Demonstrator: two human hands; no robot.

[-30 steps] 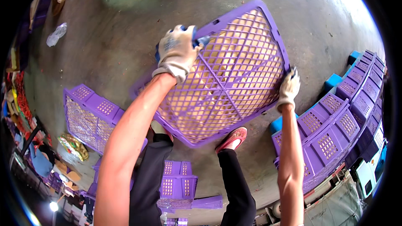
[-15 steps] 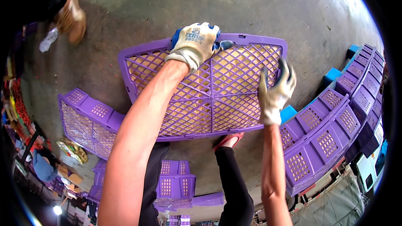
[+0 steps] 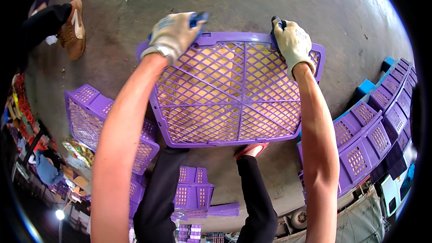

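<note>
In front of me is a purple plastic crate with a lattice lid (image 3: 242, 103), and pale yellow contents (image 3: 213, 67) show through the openings. My left hand (image 3: 173, 36), in a cream glove with blue fingertips, is over the far left part of the rim. Its bent fingers are smeared by motion and reach past the edge, so their grip is unclear. At the far right, my right hand (image 3: 293, 42), gloved the same way, has its fingers curled over the lid's rim, thumb against the frame. The crate's walls are hidden beneath the lid.
Purple crates (image 3: 360, 153) line the right side, with blue blocks (image 3: 365, 88) behind them. Another crate (image 3: 87, 117) lies at left; more (image 3: 193, 193) stand behind my legs. A person's brown shoe (image 3: 74, 31) is on the concrete floor at far left.
My left hand has moved left along the far rim. My right hand has gone from the lid's right side, fingers spread, to its far edge. The lid appears shifted slightly right and turned.
</note>
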